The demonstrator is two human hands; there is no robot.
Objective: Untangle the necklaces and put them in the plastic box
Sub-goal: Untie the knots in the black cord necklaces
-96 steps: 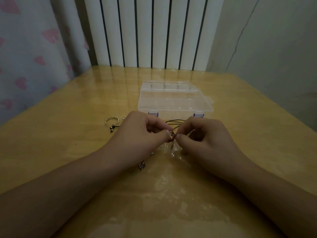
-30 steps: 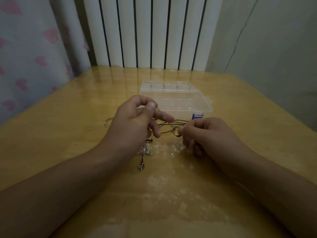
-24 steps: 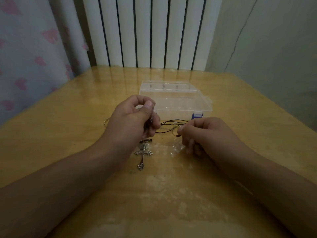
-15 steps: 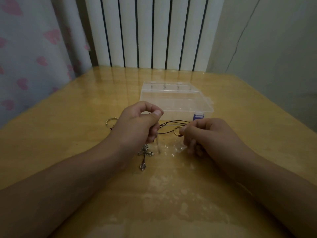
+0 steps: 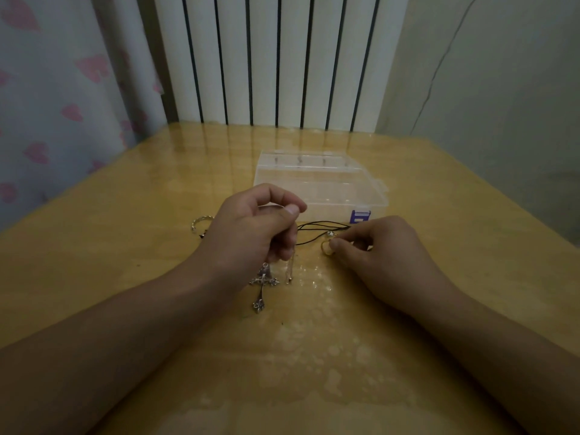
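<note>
My left hand [image 5: 254, 233] is curled around a thin chain; a silver cross pendant [image 5: 263, 285] and a loose chain end [image 5: 290, 271] hang below it onto the table. My right hand [image 5: 376, 252] pinches a small gold ring [image 5: 326, 247] lying on the table. Black cords [image 5: 323, 229] run between the two hands. The clear plastic box [image 5: 317, 186], lid shut with a purple latch [image 5: 360, 216], stands just behind the hands.
A silver twisted ring or bangle [image 5: 200, 221] lies left of my left hand on the glossy wooden table [image 5: 125, 246]. A white radiator [image 5: 276, 58] and a curtain with pink hearts [image 5: 56, 89] stand behind the table, a wall on the right.
My left hand pulled away from the right, lifted, then came down a little, drawing the chain so the cross pendant showed below it. My right hand stayed low, pinching the ring.
</note>
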